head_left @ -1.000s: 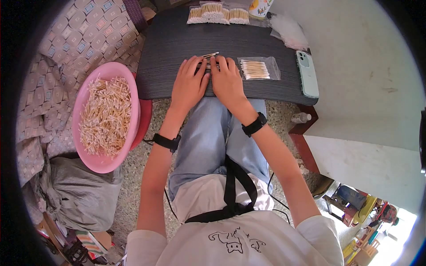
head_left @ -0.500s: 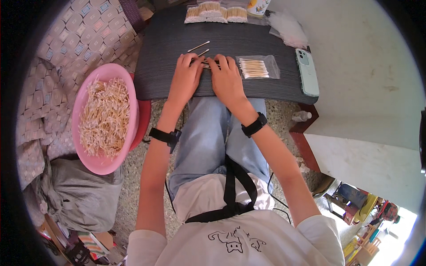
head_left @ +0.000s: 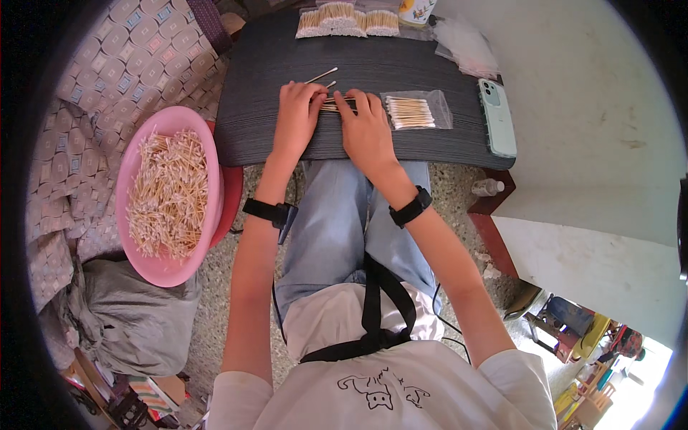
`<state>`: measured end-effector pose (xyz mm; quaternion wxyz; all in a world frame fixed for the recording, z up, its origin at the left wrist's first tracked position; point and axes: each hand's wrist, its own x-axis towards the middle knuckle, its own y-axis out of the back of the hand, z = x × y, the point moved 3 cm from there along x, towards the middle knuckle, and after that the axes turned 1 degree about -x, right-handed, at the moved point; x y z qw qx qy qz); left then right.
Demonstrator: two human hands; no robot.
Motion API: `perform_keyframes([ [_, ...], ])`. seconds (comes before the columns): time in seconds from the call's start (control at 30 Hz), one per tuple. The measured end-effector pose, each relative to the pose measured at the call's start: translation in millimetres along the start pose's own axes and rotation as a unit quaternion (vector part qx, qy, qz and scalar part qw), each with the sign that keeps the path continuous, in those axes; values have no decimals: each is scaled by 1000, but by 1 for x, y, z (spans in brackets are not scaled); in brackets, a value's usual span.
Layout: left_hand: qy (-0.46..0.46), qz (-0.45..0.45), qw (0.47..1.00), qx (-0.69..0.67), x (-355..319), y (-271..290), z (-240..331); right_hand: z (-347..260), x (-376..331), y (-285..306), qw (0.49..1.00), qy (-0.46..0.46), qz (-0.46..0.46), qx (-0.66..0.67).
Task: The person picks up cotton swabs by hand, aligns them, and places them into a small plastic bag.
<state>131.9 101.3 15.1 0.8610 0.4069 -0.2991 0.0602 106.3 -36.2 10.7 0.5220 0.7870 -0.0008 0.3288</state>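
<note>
Both hands rest on a dark grey table [head_left: 272, 136]. My left hand [head_left: 296, 118] and my right hand [head_left: 365, 129] press together around a small bundle of cotton swabs with wooden sticks [head_left: 335, 104], fingers curled over it. Two loose swabs [head_left: 322, 75] lie just beyond my left fingertips. A clear bag filled with swabs [head_left: 412, 112] lies right of my right hand.
A pink basin heaped with loose swabs [head_left: 170, 193] stands at my left on a red stool. Packed swab bags [head_left: 347, 20] line the table's far edge, with clear empty bags [head_left: 466, 44] and a green phone [head_left: 497, 118] at the right. A grey sack [head_left: 129, 315] lies below the basin.
The hands stayed together at the bundle on the table. Two loose swabs came into sight beyond my left fingers; the view shifted slightly.
</note>
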Motion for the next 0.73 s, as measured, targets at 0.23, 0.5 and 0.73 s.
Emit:
perform_keyframes([
  [0.23, 15, 54, 995, 86, 0, -3, 6, -2, -1, -2, 1000, 2, 2, -27],
  [0.5, -35, -46, 987, 148, -2, -10, 7, 2, -1, -6, 997, 11, 11, 70],
  [0.73, -2, -90, 996, -24, -2, -4, 6, -3, 10, -1, 976, 22, -5, 216],
])
